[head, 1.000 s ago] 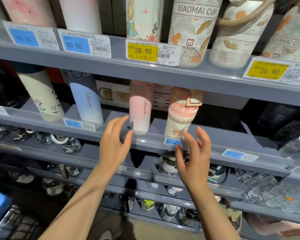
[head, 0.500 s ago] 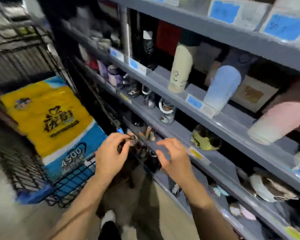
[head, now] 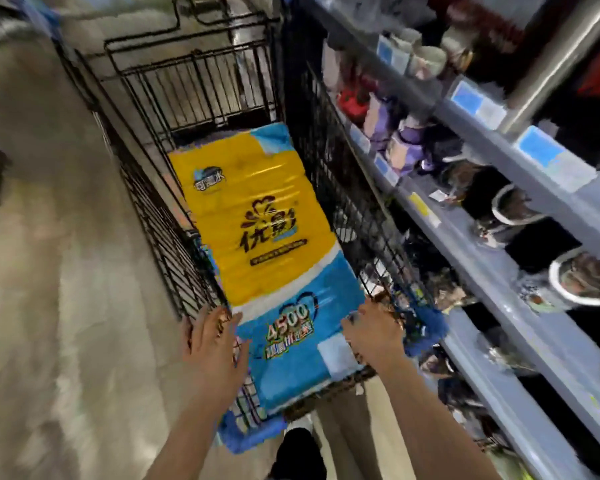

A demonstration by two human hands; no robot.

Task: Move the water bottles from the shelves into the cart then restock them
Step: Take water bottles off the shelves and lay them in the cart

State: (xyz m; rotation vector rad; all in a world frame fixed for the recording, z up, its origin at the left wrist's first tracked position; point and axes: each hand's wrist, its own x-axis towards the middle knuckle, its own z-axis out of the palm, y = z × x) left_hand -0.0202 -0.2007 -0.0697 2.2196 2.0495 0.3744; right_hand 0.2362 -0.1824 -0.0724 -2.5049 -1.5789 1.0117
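— Where are the water bottles?

— I see none in the cart (head: 201, 84); only a yellow-and-blue pack (head: 267, 244) lies along its basket. The shelves (head: 499, 258) stand just to its right, their stock too blurred for me to name.

— And my hands?

— Left hand (head: 215, 344) lies at the pack's near left edge, fingers straight and slightly apart. Right hand (head: 374, 337) is at the near right corner; its fingertips are blurred, so I cannot tell its grip. I judge I'm steadying the cart beside the shelves for short transfers.
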